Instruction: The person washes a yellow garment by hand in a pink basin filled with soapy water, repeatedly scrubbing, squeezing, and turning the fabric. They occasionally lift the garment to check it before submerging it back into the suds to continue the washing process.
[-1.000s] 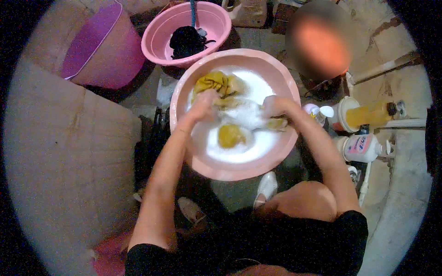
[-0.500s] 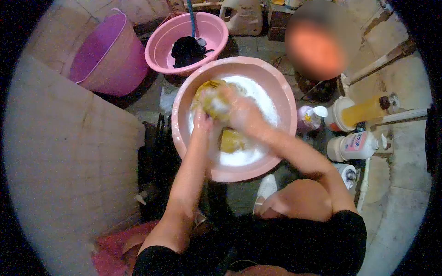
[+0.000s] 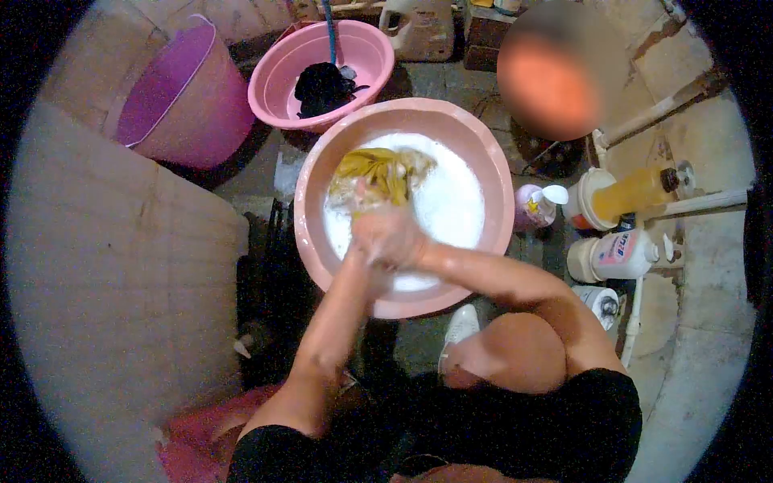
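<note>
A mustard-yellow cloth (image 3: 377, 171) lies wet and bunched in white suds, toward the far left inside a large pink basin (image 3: 501, 189). At the near end of the cloth, my left hand (image 3: 367, 232) and my right hand (image 3: 400, 244) press together, closed, with the fabric reaching into them. Motion blurs both hands, and the part of the cloth between them is mostly hidden. Foamy white water (image 3: 455, 201) fills the basin to the right of the cloth.
Behind stands a smaller pink basin (image 3: 266, 92) with black fabric (image 3: 322, 88) in it. A tall purple-pink tub (image 3: 193, 105) is at left. On the right are a pump bottle (image 3: 535, 206), a white bottle (image 3: 624, 254) and a container of yellow liquid (image 3: 632, 196).
Both hands have moved down toward me and come together. The yellow cloth, earlier lifted and bunched in the hands, now lies spread in the suds beyond them.
</note>
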The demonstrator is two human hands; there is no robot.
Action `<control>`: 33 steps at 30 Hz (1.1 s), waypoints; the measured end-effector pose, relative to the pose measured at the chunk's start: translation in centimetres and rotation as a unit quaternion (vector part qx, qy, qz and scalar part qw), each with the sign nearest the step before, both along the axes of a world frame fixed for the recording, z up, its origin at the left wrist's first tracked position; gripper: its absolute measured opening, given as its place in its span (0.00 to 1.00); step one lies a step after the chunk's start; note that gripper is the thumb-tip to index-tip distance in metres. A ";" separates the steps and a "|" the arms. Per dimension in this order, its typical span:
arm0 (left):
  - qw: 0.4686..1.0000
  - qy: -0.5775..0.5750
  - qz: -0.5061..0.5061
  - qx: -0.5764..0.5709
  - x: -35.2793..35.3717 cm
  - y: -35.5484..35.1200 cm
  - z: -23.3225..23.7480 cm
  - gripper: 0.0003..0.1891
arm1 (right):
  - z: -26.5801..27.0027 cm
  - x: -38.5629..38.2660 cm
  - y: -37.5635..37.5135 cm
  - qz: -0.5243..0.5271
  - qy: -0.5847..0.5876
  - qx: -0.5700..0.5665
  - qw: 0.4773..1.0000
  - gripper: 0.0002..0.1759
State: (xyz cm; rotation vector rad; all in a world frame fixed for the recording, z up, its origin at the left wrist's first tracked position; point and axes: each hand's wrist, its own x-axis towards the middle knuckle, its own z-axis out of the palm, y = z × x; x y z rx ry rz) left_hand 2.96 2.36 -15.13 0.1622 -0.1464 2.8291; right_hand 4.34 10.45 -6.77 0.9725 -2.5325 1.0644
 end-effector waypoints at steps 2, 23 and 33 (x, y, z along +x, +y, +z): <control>0.902 -0.151 0.057 -0.401 0.9 0.8 1.3 0.20 | -3.2 -4.0 1.0 -0.121 -0.214 0.032 0.969 0.13; 0.903 -0.183 -0.018 -0.387 1.5 -1.1 3.7 0.23 | -3.2 -0.9 1.0 -0.029 -0.015 -0.026 0.999 0.12; 0.109 0.218 0.360 -0.900 -6.0 -4.4 9.2 0.19 | -2.6 -8.9 9.1 -0.266 -0.162 0.066 0.948 0.23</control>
